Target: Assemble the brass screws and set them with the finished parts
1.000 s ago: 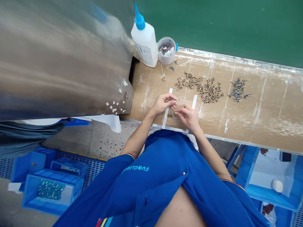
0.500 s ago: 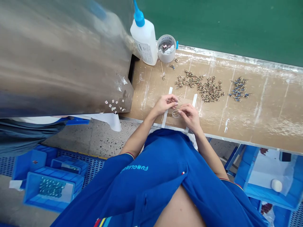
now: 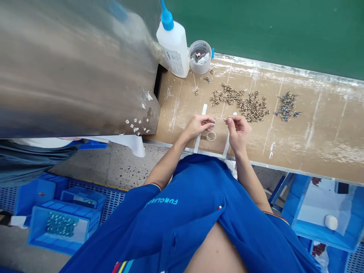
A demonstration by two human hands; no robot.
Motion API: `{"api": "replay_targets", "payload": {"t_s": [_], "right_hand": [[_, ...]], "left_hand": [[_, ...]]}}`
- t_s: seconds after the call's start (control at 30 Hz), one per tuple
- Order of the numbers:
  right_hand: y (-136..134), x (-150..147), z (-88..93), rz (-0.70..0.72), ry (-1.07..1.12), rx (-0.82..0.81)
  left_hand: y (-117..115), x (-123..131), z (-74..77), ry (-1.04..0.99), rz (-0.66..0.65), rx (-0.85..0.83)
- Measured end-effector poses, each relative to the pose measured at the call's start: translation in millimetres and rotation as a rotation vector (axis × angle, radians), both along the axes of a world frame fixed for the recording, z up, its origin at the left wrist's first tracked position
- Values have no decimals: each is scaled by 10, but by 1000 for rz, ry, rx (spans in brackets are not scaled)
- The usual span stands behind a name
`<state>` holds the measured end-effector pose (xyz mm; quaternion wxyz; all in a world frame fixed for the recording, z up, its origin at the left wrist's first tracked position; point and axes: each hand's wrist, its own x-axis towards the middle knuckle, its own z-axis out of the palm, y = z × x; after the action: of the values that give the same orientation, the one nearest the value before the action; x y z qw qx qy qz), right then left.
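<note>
Above the cardboard-covered bench (image 3: 318,129), my left hand (image 3: 200,126) has its fingers pinched together; anything between the tips is too small to make out. My right hand (image 3: 239,131) is closed on a thin stick (image 3: 225,120) that points toward the left fingertips. Between and just below the hands sits a small round clear dish (image 3: 211,136). A pile of small brass-coloured parts (image 3: 253,108) lies just beyond my right hand. Farther right is a smaller group of similar parts with blue on them (image 3: 287,107).
A white bottle with a blue nozzle (image 3: 173,49) and a tape-roll cup with scraps (image 3: 200,66) stand at the back left. A metal housing (image 3: 85,68) borders the left side. Behind the bench runs a green surface (image 3: 270,34). Blue bins (image 3: 65,242) stand below.
My right hand has moved up and to the right, away from the small dish, carrying the thin stick up to the left fingertips. My left hand has barely moved.
</note>
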<state>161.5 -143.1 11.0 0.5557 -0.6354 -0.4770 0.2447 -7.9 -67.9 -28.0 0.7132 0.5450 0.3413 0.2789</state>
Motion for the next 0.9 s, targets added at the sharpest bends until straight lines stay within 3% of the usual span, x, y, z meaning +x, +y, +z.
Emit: {"api": "replay_targets", "payload": {"t_s": [0.27,0.9], "right_hand": [[45,-30,-10,50,-176,-24],[70,-41,-11,101,-323,38]], "left_hand": [[-10,2,16,-13,0,2],[-10,-4,45,-6,-12,9]]}}
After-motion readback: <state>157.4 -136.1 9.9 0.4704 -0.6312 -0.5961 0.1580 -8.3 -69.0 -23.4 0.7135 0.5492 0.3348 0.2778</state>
